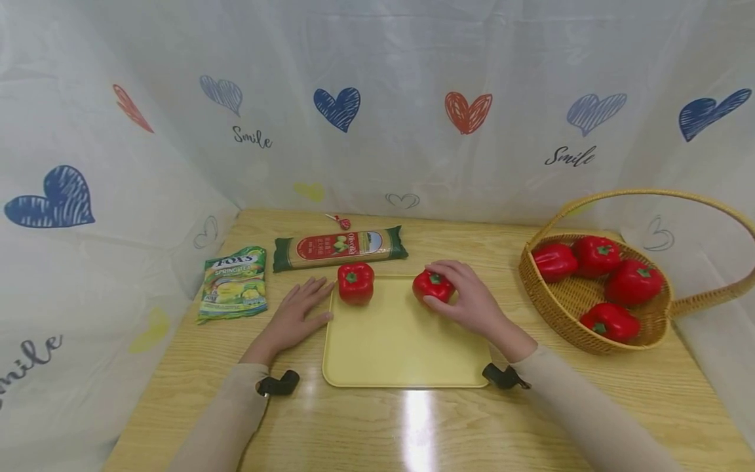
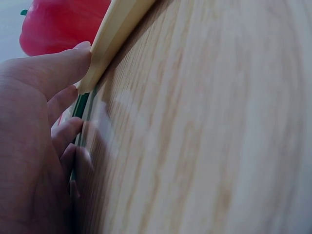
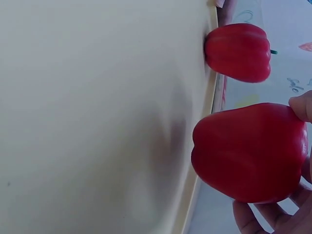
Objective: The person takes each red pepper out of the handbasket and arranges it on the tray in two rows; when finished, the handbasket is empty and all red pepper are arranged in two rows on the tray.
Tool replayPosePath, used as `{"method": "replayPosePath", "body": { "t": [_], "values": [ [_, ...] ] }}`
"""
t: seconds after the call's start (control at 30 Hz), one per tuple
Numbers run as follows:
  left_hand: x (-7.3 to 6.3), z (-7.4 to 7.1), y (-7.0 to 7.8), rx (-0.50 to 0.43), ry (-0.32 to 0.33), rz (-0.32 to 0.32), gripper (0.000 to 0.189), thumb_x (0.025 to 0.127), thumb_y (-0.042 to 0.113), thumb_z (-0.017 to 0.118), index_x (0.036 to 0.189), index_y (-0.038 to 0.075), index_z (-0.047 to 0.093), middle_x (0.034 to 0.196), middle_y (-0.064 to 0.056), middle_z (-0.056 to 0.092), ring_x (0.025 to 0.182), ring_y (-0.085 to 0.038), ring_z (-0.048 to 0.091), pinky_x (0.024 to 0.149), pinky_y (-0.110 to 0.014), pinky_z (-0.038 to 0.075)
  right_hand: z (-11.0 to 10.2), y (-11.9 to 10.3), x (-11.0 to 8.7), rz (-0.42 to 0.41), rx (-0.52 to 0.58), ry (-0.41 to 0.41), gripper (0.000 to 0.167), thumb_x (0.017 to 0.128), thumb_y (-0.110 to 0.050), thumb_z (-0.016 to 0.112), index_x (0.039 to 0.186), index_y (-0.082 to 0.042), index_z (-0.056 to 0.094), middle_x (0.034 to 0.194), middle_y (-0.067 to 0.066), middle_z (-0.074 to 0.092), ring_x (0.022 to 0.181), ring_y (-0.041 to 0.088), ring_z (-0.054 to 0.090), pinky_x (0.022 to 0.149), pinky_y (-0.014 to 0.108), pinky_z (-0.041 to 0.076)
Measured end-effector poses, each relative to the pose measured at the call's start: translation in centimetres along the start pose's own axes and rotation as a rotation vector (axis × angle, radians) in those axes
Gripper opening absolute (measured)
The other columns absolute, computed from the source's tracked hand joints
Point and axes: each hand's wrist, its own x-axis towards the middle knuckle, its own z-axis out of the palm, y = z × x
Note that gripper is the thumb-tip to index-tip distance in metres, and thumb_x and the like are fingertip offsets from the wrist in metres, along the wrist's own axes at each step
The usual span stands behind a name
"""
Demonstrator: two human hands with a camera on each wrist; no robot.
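Observation:
My right hand (image 1: 474, 305) grips a red bell pepper (image 3: 248, 151) between thumb and fingers, close over the right back part of a yellow tray (image 1: 401, 347). A second red bell pepper (image 1: 356, 288) stands upright in the tray's back left corner, its green stem up. At the tray's left side my left hand (image 1: 295, 320) lies low over the table with fingers extended and holding nothing. In the left wrist view, its thumb (image 2: 73, 66) is right at the tray's rim, while the other fingers reach past the tray's corner.
A wicker basket (image 1: 551, 311) with a tall handle stands at the right, holding several red bell peppers. Behind the tray lies a green pasta packet (image 1: 377, 244), with a lollipop (image 1: 343, 223) beyond it. A Fox's candy bag (image 1: 234, 285) is at the left.

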Motion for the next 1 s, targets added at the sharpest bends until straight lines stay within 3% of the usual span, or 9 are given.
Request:
{"method": "replayPosePath", "body": {
  "t": [0.57,1.0],
  "values": [
    [0.0,0.0,0.1,-0.002,0.003,-0.001,0.067,0.1,0.04,0.063,0.158,0.016,0.039,0.165,-0.011,0.031,0.155,-0.033,0.015,0.126,-0.052,0.003,1.5,-0.9,1.9,0.023,0.018,-0.034,0.059,0.091,-0.038,0.077,0.142,-0.015,0.059,0.146,0.008,0.052,0.133,0.03,0.048,0.102,0.05,0.053],
    [0.0,0.0,0.1,-0.005,0.003,0.002,0.066,0.101,0.039,0.062,0.158,0.016,0.04,0.165,-0.012,0.031,0.155,-0.034,0.016,0.126,-0.053,0.003,2.9,-1.6,3.0,-0.016,0.041,-0.037,0.059,0.091,-0.038,0.076,0.142,-0.014,0.059,0.145,0.009,0.053,0.133,0.031,0.048,0.102,0.05,0.053]
  ]
}}
